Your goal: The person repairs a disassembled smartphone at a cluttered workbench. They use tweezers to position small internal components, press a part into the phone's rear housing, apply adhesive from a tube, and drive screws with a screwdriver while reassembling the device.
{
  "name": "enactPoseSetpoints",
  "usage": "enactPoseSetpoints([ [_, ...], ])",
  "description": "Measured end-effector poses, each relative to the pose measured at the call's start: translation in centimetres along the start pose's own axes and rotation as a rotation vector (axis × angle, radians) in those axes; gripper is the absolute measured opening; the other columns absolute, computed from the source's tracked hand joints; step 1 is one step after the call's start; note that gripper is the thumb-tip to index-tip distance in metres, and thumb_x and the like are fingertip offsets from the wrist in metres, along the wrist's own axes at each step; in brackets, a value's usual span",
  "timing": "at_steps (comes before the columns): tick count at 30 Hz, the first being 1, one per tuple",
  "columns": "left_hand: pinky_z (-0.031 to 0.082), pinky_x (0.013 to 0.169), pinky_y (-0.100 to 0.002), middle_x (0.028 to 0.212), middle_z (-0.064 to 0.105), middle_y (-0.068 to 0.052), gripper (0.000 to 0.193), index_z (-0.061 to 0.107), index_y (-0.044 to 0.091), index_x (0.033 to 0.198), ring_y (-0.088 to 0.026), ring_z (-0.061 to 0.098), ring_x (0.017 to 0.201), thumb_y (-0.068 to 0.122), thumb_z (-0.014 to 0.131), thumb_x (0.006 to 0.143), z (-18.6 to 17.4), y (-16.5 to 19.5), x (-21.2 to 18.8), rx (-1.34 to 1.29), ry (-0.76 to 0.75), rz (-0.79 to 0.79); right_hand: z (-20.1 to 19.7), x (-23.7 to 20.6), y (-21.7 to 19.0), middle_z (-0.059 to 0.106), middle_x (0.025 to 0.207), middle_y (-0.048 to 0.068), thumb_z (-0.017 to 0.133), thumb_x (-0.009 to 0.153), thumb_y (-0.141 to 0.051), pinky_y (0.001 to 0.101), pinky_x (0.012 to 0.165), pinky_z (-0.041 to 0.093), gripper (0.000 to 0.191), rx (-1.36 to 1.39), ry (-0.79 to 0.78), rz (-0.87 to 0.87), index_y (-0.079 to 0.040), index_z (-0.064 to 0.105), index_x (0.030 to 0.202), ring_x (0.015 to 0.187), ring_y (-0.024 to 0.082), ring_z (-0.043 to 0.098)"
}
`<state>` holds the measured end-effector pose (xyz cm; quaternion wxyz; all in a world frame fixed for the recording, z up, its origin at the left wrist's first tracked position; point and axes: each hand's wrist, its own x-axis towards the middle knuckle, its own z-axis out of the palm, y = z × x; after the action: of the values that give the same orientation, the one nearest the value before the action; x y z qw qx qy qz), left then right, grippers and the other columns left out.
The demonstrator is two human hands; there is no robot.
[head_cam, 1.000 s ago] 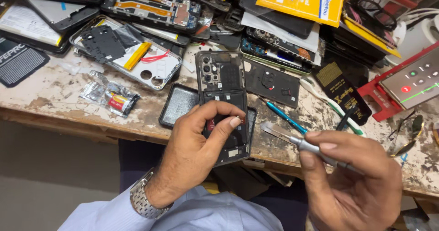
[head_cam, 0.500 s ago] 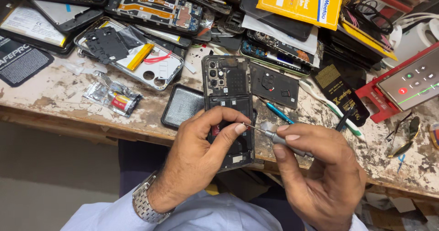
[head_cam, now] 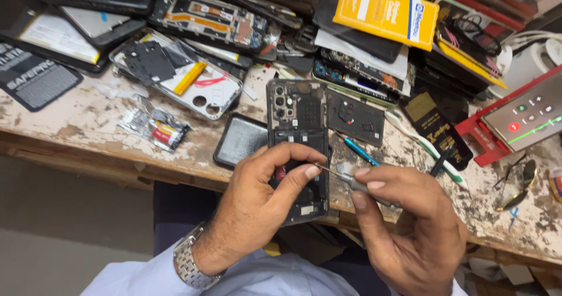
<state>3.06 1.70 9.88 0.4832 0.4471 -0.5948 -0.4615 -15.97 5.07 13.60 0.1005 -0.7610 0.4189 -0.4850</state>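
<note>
Here, left grip [head_cam: 263,199] closed on opened phone [head_cam: 297,138], right grip [head_cam: 404,214] pinching screwdriver [head_cam: 351,180], tip hidden.

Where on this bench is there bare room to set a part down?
Bare worn wood lies along the front edge of the bench, between the black mat and the foil packet. A smaller patch sits right of the green-tipped tool. The back is piled with opened phones.

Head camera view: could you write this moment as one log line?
left hand: holds opened phone | right hand: holds screwdriver, tip at phone's middle | phone: on worn bench edge
</note>
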Motion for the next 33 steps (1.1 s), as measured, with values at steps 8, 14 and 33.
enactPoseSetpoints([
  [8,0.048,0.107,-0.038,0.145,0.058,-0.020,0.058,0.037,0.004,0.154,-0.029,0.059,0.134,0.010,0.061,0.102,-0.4,0.7,-0.6,-0.062,0.048,0.308,-0.4,0.4,-0.5,0.067,0.110,0.019,0.072,0.087,0.014,0.0313,0.091,0.060,0.035,0.083,0.133,0.034,0.000,0.054,0.113,0.101,0.022,0.071],
  [14,0.052,0.101,-0.035,0.135,0.066,-0.016,0.086,-0.002,0.005,0.164,-0.021,0.070,0.118,0.015,0.057,0.102,0.4,0.2,-1.3,-0.160,0.011,0.125,-1.2,0.3,-0.3,0.066,0.116,0.020,0.068,0.090,0.014,0.0320,0.098,0.058,0.034,0.091,0.078,0.067,0.000,0.053,0.116,0.108,0.022,0.069],
  [33,0.059,0.063,-0.030,0.093,0.077,-0.009,0.060,0.041,0.006,0.145,-0.014,0.075,0.073,0.021,0.063,0.091,0.8,1.4,-2.0,-0.039,-0.119,-0.189,-2.1,2.2,-0.6,0.067,0.122,0.016,0.071,0.093,0.012,0.0288,0.095,0.059,0.037,0.006,-0.030,-0.050,-0.003,0.053,0.122,0.112,0.020,0.071],
])
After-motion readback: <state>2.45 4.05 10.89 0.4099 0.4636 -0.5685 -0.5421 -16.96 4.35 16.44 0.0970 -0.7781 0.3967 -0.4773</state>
